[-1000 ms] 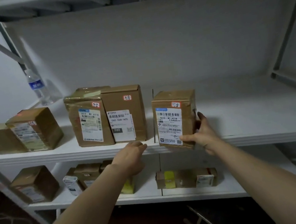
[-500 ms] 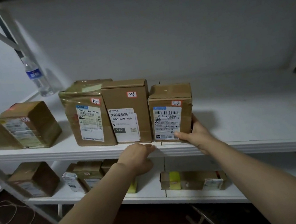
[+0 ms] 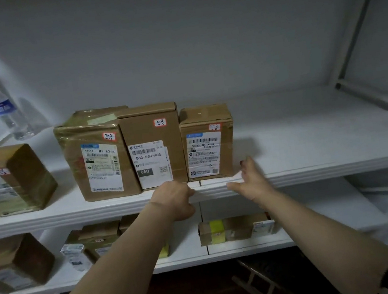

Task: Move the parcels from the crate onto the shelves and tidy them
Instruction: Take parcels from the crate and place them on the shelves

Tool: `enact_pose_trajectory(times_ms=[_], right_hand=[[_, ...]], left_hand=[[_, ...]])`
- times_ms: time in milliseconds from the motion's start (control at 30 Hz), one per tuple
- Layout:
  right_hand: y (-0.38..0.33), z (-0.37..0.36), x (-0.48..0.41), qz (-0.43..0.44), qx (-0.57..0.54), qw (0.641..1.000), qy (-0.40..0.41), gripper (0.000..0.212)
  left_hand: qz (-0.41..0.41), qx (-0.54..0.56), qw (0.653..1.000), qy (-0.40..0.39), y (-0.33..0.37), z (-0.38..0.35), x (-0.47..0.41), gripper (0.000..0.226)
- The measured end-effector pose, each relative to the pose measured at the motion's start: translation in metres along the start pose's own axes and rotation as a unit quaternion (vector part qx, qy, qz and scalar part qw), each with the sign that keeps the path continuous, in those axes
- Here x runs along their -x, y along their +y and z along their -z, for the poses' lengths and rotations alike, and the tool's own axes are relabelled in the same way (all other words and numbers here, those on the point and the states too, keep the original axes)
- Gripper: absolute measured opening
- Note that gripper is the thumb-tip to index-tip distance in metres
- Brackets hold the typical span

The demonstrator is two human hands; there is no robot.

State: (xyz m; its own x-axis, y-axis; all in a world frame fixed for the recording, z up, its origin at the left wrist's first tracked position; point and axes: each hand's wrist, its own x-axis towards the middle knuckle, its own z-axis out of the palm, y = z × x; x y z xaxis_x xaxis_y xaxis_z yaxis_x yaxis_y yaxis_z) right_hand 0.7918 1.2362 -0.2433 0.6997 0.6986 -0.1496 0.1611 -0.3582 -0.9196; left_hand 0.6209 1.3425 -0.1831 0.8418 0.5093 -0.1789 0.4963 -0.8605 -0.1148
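Right hand point(image 3: 251, 183) has let go of the small parcel point(image 3: 208, 142).

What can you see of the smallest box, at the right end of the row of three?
The smallest box is brown cardboard, standing upright on the upper shelf. A white barcode label with a blue strip covers its front; a small red-edged sticker sits above. Its left side meets the middle parcel. The open right hand is beside its lower right corner; contact is unclear.
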Motion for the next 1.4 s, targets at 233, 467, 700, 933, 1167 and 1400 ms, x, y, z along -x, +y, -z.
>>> enact_pose_trajectory(times_ms=[233, 467, 700, 933, 1167, 1400], right_hand=[[0.020, 0.013, 0.111, -0.087, -0.041, 0.987, 0.128, 0.091], [0.047, 0.013, 0.261, -0.170, -0.088, 0.951, 0.245, 0.084], [0.078, 0.029, 0.466, -0.226, -0.154, 0.870, 0.410, 0.086], [0.110, -0.016, 0.760, -0.289, -0.189, 0.736, 0.582, 0.081], [0.115, -0.115, 1.027, -0.341, -0.201, 0.561, 0.727, 0.074], [0.131, -0.181, 1.194, -0.369, -0.202, 0.453, 0.786, 0.052]], left_hand=[[-0.068, 0.033, 0.997, -0.031, 0.016, -0.012, 0.014, 0.071], [-0.237, 0.058, 0.970, -0.013, 0.096, -0.018, 0.062, 0.076], [-0.409, 0.014, 0.912, -0.032, 0.222, -0.029, 0.189, 0.085], [-0.589, -0.022, 0.807, -0.046, 0.352, -0.060, 0.435, 0.085], [-0.734, -0.045, 0.675, -0.056, 0.412, -0.110, 0.712, 0.086], [-0.830, -0.120, 0.541, -0.057, 0.450, -0.145, 0.892, 0.056]])
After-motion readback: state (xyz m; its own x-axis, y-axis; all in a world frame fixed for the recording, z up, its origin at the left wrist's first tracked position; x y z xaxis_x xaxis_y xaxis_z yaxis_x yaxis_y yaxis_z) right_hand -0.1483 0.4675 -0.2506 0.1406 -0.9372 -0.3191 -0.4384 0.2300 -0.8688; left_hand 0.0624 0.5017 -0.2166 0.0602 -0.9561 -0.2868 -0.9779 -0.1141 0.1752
